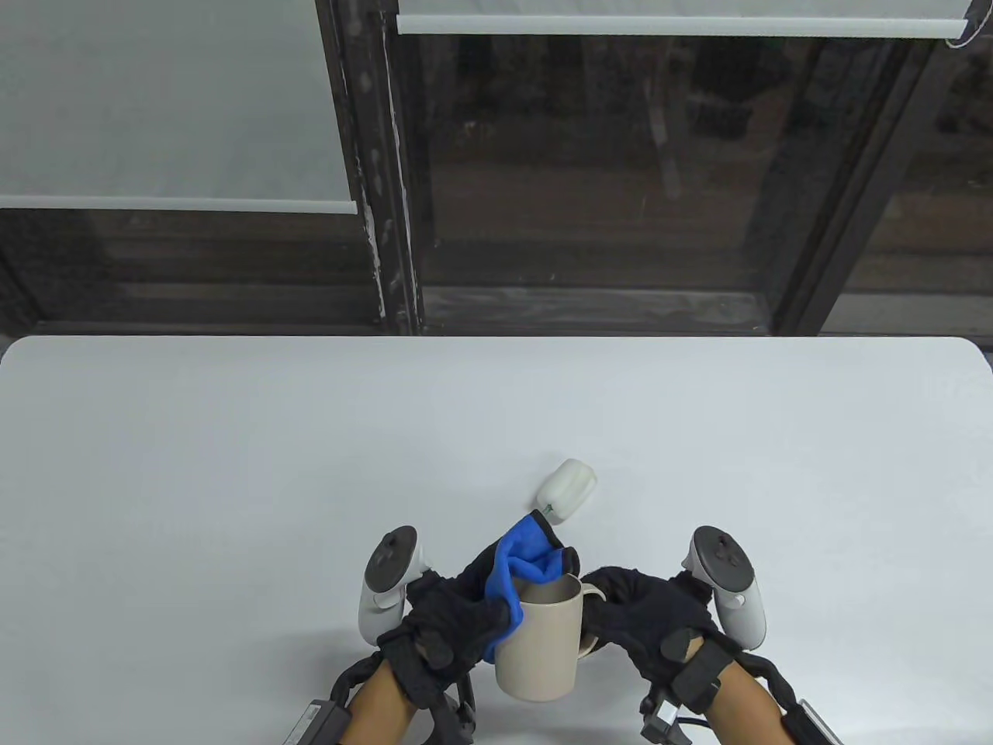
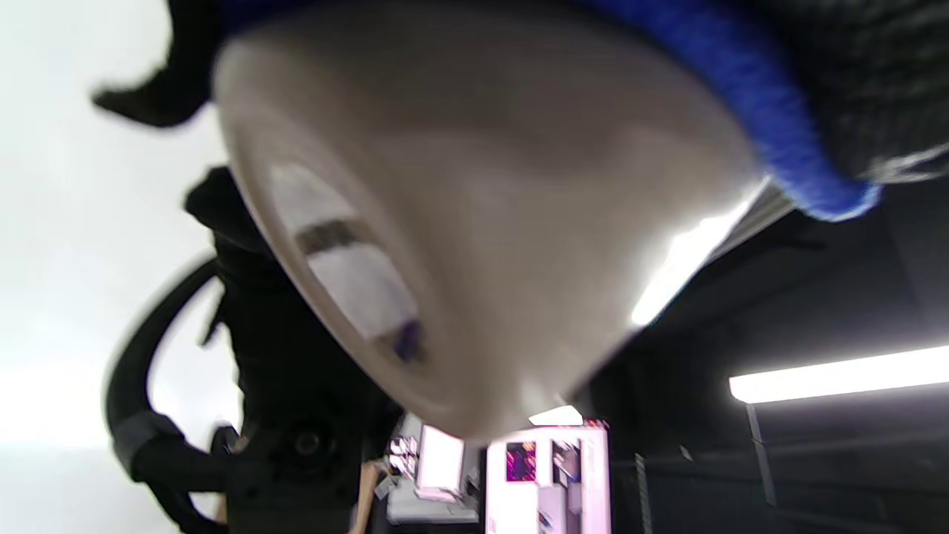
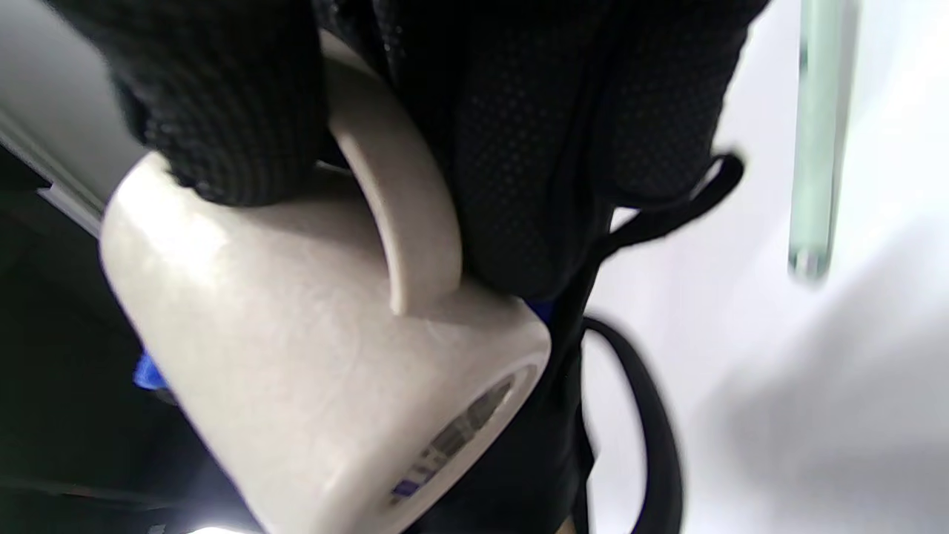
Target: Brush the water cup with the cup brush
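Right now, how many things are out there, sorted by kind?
Cups: 1, beige water cup, held by both hands
Brushes: 1, cup brush on the table, white sponge head
Cloths: 1, blue cloth at the cup's rim
Total: 3

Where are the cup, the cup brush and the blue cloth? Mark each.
cup (image 1: 539, 648), table view, outer side wall.
cup brush (image 1: 569, 486), table view, white head.
blue cloth (image 1: 521, 552), table view, top fold.

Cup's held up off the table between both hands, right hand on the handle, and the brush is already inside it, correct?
Not quite. The brush is not in the cup; the table view shows it lying on the table beyond the hands. The rest holds: right hand on the handle, left hand on the other side.
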`<state>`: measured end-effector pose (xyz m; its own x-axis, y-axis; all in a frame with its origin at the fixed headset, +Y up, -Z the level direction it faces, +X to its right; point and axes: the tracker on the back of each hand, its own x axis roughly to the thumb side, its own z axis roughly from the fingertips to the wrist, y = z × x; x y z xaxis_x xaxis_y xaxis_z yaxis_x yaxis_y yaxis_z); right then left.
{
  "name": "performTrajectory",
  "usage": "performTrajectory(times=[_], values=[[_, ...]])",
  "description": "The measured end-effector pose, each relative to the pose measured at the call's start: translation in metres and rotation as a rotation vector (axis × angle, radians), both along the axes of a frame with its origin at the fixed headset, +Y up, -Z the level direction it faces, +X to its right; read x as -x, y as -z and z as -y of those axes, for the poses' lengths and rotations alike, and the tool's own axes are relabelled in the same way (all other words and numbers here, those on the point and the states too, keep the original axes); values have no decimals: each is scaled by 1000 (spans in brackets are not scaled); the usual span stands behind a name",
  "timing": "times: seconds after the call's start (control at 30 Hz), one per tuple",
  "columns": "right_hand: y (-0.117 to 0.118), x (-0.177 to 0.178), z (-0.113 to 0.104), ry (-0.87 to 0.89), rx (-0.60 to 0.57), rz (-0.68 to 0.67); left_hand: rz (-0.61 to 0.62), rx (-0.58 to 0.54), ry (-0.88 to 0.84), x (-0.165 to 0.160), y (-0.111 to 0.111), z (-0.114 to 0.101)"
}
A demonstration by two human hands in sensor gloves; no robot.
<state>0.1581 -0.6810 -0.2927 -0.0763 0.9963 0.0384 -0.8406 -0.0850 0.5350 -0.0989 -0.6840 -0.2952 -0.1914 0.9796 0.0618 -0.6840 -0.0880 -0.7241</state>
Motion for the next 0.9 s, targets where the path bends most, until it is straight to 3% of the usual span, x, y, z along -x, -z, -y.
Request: performTrajectory(times=[0.17,0.27,0.33,0.43,0.6,0.77,0.9], values=[[-18,-3,-27,-326,-382,316,-341,-138,303,7,-5,-8],[-31,8,-39,-521,-599,425,-519,-205,477,1,-13,-14],[-41,19,-45,-662,-757,487,-614,-260,610,-4,-19,-17],[-46,25,-48,-743,-861,510,-642,-270,652,-5,-20,-12],[-38,10,-50,-586,-740,451,-559,-228,499,2,-14,-13],[-17,-6,-35,-170,-327,185,-255,-144,125,5,-4,-12],[-7,2,-16,12,-51,-1,-32,-48,-46,-4,-2,-7]])
